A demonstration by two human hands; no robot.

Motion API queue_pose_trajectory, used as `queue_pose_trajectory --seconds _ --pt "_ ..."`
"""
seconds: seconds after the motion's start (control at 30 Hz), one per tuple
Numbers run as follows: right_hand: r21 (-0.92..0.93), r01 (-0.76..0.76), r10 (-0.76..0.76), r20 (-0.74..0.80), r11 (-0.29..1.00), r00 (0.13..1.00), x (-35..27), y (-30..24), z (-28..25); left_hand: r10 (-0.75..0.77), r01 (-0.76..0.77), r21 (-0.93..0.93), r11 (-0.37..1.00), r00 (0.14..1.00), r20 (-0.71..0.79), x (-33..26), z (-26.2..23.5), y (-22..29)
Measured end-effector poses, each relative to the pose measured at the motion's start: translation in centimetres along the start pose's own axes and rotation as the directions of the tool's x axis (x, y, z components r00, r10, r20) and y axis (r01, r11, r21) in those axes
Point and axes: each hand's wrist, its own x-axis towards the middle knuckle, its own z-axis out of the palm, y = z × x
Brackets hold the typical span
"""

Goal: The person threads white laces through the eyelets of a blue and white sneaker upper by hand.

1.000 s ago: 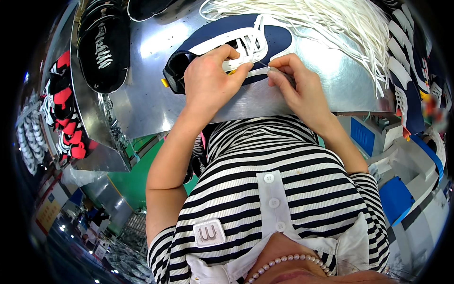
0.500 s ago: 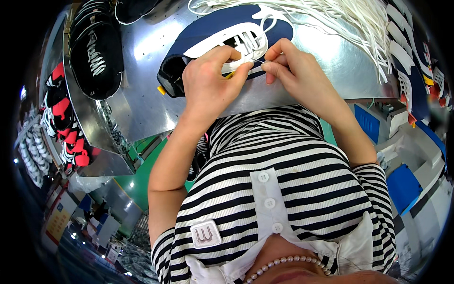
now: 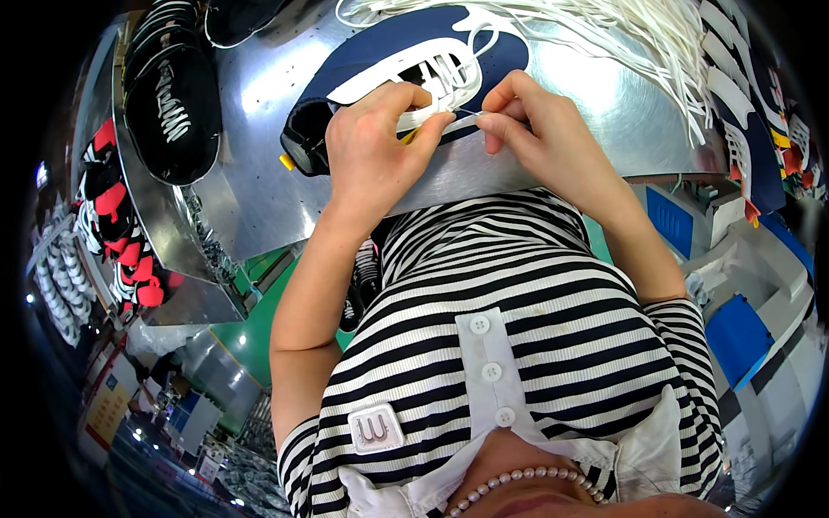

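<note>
Shirt patch (image 3: 376, 428) lettered; yellow sign (image 3: 105, 406) apparently too.

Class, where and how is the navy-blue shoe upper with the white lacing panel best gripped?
Probably pinch the upright black heel collar of the navy-blue shoe upper across its rim, coming from the left. That end opens as a standing edge, whereas the left hand covers part of the white lacing panel.

Beyond the fingers of your right hand (image 3: 553, 134), the white lace loop (image 3: 496, 37) now arches out in a wider, rounder curve; a second ago it stood narrow. The dark handle that showed beneath those fingers is now hidden.
</note>
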Motion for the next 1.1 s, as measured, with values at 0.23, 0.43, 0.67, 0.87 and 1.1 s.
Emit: queue_pose_trajectory --seconds 0.23,0.43,0.67,0.87,1.1 --pt "0.015 0.090 -0.088 -0.099 0.996 0.991 1.3 1.4 3.2 -0.008 0.016 -0.100 0.995 0.997 0.075 -1.2 0.4 0.3" --pt "-0.198 0.084 -0.082 0.018 0.976 0.996 -0.8 1.2 0.2 0.064 -0.059 0.114 0.992 0.997 -0.041 -1.4 -1.0 -0.1" --pt "-0.049 0.370 -0.364 -0.338 0.928 0.868 -1.1 -2.6 -3.0 0.166 -0.147 0.200 0.969 0.983 -0.083 -2.3 -1.5 -0.1" --pt "-0.107 0.496 -0.503 -0.051 0.862 0.863 1.1 -5.8 -0.9 0.162 -0.153 0.149 0.977 0.985 -0.053 -2.2 -1.8 0.2" --pt "0.028 0.127 -0.127 0.002 0.991 0.992 -0.6 -2.2 0.5 -0.159 0.163 -0.136 0.977 0.986 0.043 -1.2 -2.4 -1.8"
